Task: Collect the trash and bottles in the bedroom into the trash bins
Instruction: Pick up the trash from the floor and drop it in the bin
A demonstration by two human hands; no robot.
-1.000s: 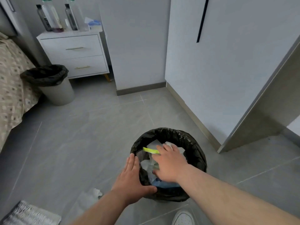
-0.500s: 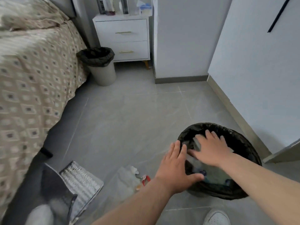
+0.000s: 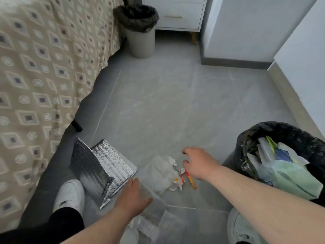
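Both hands have been moved off the full bin [image 3: 246, 147]: right hand [image 3: 198, 162] is held open over crumpled tissue [image 3: 165, 171] beside it, left hand [image 3: 131, 196] open, nothing gripped

Our bare left hand [image 3: 132, 197] sits at 6 o'clock, palm down, fingers together and extended, thumb splayed toward 3 o'clock. Our bare right hand [image 3: 197, 162] sits at 4 o'clock, palm down, fingers curled downward, holding nothing. Both forearms are bare.
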